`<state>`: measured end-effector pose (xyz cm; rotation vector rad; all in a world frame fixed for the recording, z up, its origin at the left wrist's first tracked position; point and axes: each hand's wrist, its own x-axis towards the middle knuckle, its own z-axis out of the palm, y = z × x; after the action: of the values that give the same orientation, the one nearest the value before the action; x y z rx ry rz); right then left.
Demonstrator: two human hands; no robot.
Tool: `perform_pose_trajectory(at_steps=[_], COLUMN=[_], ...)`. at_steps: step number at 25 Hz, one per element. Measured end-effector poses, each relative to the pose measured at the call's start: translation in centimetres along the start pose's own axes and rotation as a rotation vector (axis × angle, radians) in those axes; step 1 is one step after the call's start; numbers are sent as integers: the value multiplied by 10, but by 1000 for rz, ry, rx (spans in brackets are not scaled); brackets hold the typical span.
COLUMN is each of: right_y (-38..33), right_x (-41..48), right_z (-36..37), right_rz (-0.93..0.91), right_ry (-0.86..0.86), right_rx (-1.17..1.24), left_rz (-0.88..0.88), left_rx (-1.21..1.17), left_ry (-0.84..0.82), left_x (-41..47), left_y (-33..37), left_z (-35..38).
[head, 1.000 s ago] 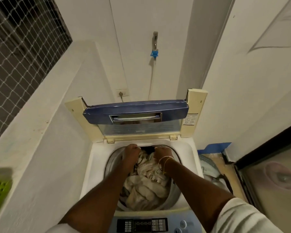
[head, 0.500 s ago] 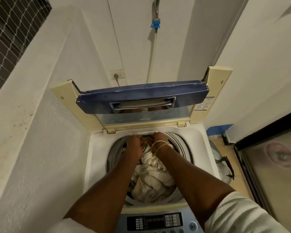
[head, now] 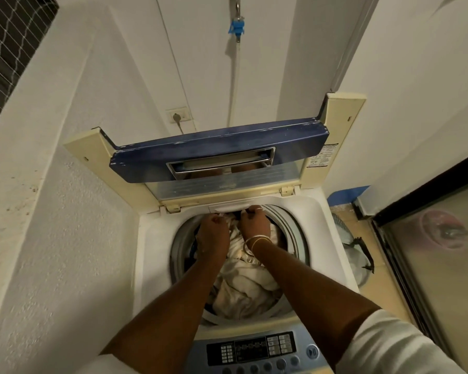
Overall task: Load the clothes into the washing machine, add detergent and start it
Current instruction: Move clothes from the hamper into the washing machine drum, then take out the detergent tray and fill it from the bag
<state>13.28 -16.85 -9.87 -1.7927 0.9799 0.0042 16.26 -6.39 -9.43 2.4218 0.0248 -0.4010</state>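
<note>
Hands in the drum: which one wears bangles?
The right hand: thin gold bangles circle its wrist, while the left hand has a bare wrist.

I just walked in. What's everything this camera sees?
washing machine: one, white, centre
lid: one, blue and cream, raised at the back
clothes: one heap, mostly cream, in the drum
control panel: one, blue and black, near edge
tap: one, blue fitting, above the lid
wall socket: one, white, behind the lid
window mesh: one, white, upper left
glass door: one, dark-framed, right
bangles: a few, gold, right wrist
left hand: one, fingers curled into the clothes at the drum's far rim
right hand: one, beside it, likewise curled into clothes
</note>
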Motion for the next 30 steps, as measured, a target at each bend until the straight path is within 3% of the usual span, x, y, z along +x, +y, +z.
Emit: perform_pose_trajectory(at_steps=[1, 3, 10, 21, 25, 30], right_y=[6, 17, 26, 109, 125, 122], right_x=[-6, -24, -59, -57, -57, -61], right_z=[-7, -21, -109, -206, -217, -215], right_rz=[-110, -359, -623, -290, -280, -253], right_ry=[59, 114, 189, 425, 462, 430], right_rx=[-99, -242, -93, -56, -48, -44], left_rz=[88, 276, 561, 940, 1082, 1083], left_rx=[-47, -22, -170, -58, 13, -11], left_ry=[136, 223, 108, -201, -250, -257], left_x=[-6, -24, -76, -129, -133, -127], left_y=[-2, -7, 38, 137, 143, 138], left_z=[2, 10, 25, 107, 126, 123])
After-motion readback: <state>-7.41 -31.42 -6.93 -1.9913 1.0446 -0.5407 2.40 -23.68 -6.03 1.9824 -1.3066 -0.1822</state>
